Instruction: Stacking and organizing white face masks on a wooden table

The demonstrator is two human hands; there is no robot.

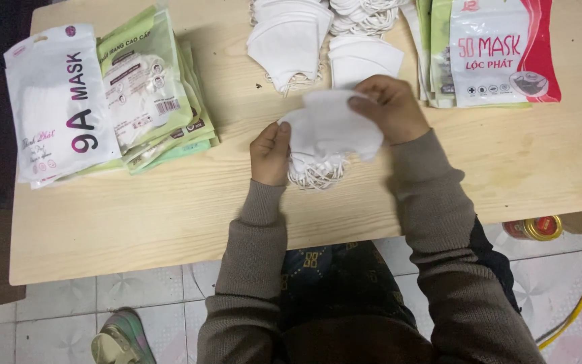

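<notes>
Both grips closed on a small stack of white folded fabric masks (331, 131): left hand (269, 154), right hand (389, 108). Beyond the grips, loose white mask piles (291, 40) remain unpacked; filled printed pouches (136, 87) lie left.

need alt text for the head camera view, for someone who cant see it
Seen from above, a person's left hand and right hand hold a small stack of white face masks over a wooden table. More white masks lie behind, with stacked packets at both sides.
</notes>
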